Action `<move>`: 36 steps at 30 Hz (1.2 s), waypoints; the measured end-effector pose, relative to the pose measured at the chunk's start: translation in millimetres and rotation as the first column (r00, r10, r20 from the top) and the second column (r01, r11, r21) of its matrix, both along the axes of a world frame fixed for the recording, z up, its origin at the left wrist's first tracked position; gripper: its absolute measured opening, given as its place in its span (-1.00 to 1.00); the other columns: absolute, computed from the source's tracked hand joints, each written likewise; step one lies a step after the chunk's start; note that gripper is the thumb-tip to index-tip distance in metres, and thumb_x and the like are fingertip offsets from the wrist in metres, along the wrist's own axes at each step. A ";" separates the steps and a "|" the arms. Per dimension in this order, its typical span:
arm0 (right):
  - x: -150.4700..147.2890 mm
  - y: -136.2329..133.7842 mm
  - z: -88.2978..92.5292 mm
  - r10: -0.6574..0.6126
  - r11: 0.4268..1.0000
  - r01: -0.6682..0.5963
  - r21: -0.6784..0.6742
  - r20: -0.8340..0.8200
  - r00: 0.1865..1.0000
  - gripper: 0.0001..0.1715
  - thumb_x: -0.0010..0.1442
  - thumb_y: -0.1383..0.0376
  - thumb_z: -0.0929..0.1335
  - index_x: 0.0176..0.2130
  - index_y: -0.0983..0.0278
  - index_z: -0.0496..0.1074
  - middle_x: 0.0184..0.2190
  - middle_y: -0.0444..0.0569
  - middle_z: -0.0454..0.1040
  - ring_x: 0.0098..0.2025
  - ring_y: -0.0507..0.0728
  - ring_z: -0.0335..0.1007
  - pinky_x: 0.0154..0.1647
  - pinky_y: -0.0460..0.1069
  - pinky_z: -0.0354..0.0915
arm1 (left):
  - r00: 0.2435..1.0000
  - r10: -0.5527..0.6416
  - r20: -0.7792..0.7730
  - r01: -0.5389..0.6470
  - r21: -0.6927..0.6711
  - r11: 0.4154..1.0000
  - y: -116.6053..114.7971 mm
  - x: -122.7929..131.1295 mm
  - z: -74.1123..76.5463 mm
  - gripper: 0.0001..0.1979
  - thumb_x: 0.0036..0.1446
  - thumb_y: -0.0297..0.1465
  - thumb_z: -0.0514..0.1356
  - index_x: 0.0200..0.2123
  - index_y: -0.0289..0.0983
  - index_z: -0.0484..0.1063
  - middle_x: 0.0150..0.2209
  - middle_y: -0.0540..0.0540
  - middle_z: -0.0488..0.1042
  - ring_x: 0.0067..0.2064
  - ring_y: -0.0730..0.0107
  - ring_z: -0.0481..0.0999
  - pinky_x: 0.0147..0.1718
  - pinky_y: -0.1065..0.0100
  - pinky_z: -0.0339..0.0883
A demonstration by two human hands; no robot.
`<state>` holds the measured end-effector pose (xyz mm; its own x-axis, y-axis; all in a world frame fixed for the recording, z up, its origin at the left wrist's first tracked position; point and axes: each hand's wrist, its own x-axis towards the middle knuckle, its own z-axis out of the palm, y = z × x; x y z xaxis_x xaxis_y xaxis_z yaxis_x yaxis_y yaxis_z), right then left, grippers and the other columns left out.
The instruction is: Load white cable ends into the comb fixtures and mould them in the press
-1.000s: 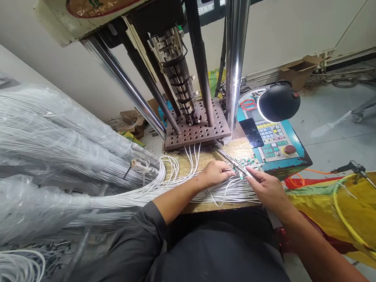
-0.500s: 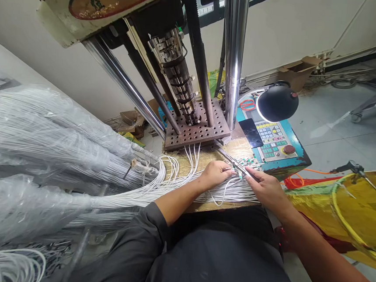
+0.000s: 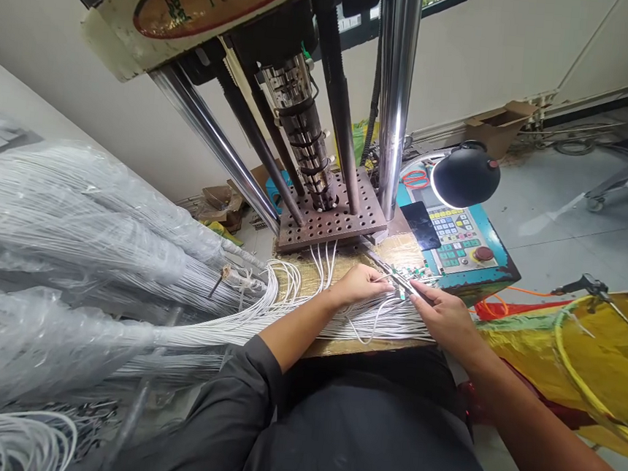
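Note:
My left hand (image 3: 362, 284) is closed in a pinch on a thin white cable, over the bundle of white cables (image 3: 307, 315) lying on the worktable. Close to its right, my right hand (image 3: 439, 310) is wrapped round the near end of a long dark metal tool (image 3: 388, 266). The tool slants up and left toward the perforated metal plate (image 3: 331, 222). Small green-and-white cable ends (image 3: 416, 271) lie beyond my fingers. Several white cables run out from the plate's front edge. The exact contact between tool and cable is too small to tell.
A press with steel columns (image 3: 396, 103) rises behind the plate. The black lamp (image 3: 465, 175) hangs over the control panel (image 3: 460, 237), beside a dark tablet (image 3: 420, 224). Plastic-wrapped cable bundles (image 3: 73, 222) fill the left side. A yellow sack (image 3: 605, 356) is at right.
The view has shifted slightly, so the press appears a little lower and to the right. Both hands stay in nearly the same place, with the tool still in my right hand.

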<state>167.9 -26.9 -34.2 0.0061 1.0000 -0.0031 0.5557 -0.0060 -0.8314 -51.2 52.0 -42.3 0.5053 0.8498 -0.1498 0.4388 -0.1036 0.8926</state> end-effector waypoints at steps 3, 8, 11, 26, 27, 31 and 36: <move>-0.1 -0.7 0.8 -0.006 1.000 0.006 -0.004 -0.008 1.000 -0.33 0.22 0.06 0.29 0.15 0.40 0.54 0.08 0.11 0.56 0.11 0.29 0.53 0.26 0.09 0.35 | 0.997 -0.038 -0.066 0.043 0.076 0.996 3.2 -2.8 6.8 -0.64 0.15 -0.17 0.32 -0.49 -0.37 0.55 -0.53 0.04 0.35 -0.46 0.48 0.28 -0.46 0.42 0.10; 0.4 -0.3 2.0 -0.017 1.000 0.017 0.002 0.002 1.000 -0.35 0.21 0.07 0.31 0.13 0.39 0.56 0.07 0.11 0.57 0.13 0.30 0.52 0.26 0.09 0.35 | 0.949 -0.018 -0.316 0.151 0.401 0.903 -10.5 3.7 25.3 -0.71 0.25 -0.31 0.25 -0.50 -0.32 0.54 -0.45 -0.04 0.43 -0.37 0.40 0.38 -0.33 0.37 0.21; 1.3 0.5 -0.5 -0.007 1.000 0.006 0.020 0.005 1.000 -0.38 0.21 0.08 0.31 0.12 0.36 0.57 0.05 0.09 0.58 0.11 0.31 0.53 0.24 0.11 0.37 | 0.882 -0.006 -0.471 0.309 0.568 0.763 -23.2 9.0 34.0 -0.73 0.26 -0.39 0.20 -0.50 -0.31 0.53 -0.41 -0.11 0.45 -0.31 0.30 0.39 -0.29 0.31 0.23; 1.8 2.6 -6.2 -0.005 0.999 0.004 0.032 0.009 1.000 -0.44 0.22 0.09 0.35 0.10 0.29 0.58 0.06 0.05 0.58 0.10 0.30 0.54 0.22 0.12 0.38 | 0.961 0.079 0.264 -0.071 -0.043 0.997 -7.9 0.4 34.3 -0.66 0.17 -0.16 0.30 -0.34 -0.38 0.50 -0.45 -0.03 0.45 -0.52 0.55 0.29 -0.50 0.44 0.14; 1.6 2.9 -6.2 -0.006 0.999 0.006 0.031 0.004 1.000 -0.45 0.22 0.09 0.35 0.10 0.28 0.58 0.05 0.04 0.58 0.09 0.30 0.54 0.22 0.13 0.38 | 0.942 0.114 0.316 -0.085 -0.105 0.991 -5.6 -1.2 35.7 -0.62 0.14 -0.13 0.31 -0.33 -0.39 0.50 -0.44 -0.05 0.47 -0.53 0.57 0.29 -0.51 0.45 0.14; 1.8 2.4 -5.7 -0.027 0.999 0.028 0.029 -0.030 0.999 -0.47 0.21 0.12 0.36 0.10 0.26 0.59 0.03 0.01 0.59 0.06 0.29 0.56 0.21 0.13 0.40 | 0.940 0.185 0.285 -0.170 -0.079 0.982 5.0 -10.7 36.1 -0.66 0.01 -0.20 0.40 -0.40 -0.41 0.53 -0.49 -0.04 0.46 -0.49 0.55 0.32 -0.47 0.45 0.14; 2.0 -1.0 -1.3 -0.054 0.998 0.055 0.021 -0.053 0.997 -0.44 0.22 0.10 0.36 0.13 0.29 0.56 0.06 0.02 0.57 0.11 0.29 0.53 0.24 0.13 0.38 | 0.974 0.161 0.162 -0.163 0.000 0.987 6.5 -17.1 19.6 -0.79 0.02 -0.34 0.38 -0.34 -0.39 0.63 -0.41 -0.08 0.57 -0.41 0.46 0.43 -0.38 0.42 0.23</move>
